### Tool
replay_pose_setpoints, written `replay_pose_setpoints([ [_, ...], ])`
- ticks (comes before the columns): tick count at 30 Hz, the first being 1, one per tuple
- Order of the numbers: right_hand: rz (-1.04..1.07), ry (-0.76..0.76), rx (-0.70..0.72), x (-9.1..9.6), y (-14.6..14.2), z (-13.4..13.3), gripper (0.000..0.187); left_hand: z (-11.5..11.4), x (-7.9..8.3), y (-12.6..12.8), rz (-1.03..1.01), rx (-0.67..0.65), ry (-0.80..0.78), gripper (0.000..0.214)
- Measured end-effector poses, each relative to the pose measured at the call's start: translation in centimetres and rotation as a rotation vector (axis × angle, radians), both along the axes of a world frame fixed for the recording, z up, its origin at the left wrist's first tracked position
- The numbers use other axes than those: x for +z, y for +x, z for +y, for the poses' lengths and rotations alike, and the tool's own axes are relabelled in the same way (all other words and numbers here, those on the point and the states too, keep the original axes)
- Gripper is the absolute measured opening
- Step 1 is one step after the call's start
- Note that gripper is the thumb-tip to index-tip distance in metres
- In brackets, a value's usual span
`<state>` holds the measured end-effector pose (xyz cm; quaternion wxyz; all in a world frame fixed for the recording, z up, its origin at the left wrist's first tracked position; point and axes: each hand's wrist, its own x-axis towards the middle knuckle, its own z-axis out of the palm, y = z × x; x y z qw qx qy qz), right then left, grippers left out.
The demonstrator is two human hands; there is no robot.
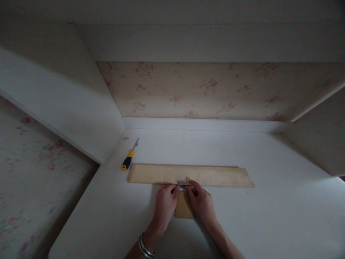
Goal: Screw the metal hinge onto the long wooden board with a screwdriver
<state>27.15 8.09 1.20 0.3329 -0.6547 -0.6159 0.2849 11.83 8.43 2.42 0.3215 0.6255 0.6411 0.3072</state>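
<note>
A white desktop, its near left corner rounded, carries everything. A long, pale wooden board lies flat across its middle, the right end cut on a slant. A shorter wooden piece lies on the near side of that board. Just beyond the board's left end rests a yellow-and-black screwdriver, shank pointing toward the back. Small metallic bits, too small to identify, lie near its tip.
</note>
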Motion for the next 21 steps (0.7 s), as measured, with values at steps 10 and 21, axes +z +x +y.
replay_pose_setpoints([
  [10,-0.028,0.091,0.056,-0.5,0.3,0.0,0.037,-0.1,-0.1,-0.1,-0.025,0.036,0.026,0.019],
  [21,0.194,-0.054,-0.037,0.3,0.9,-0.5,0.038,-0.2,3.0,-5.0,0.24,0.252,0.122,0.046],
])
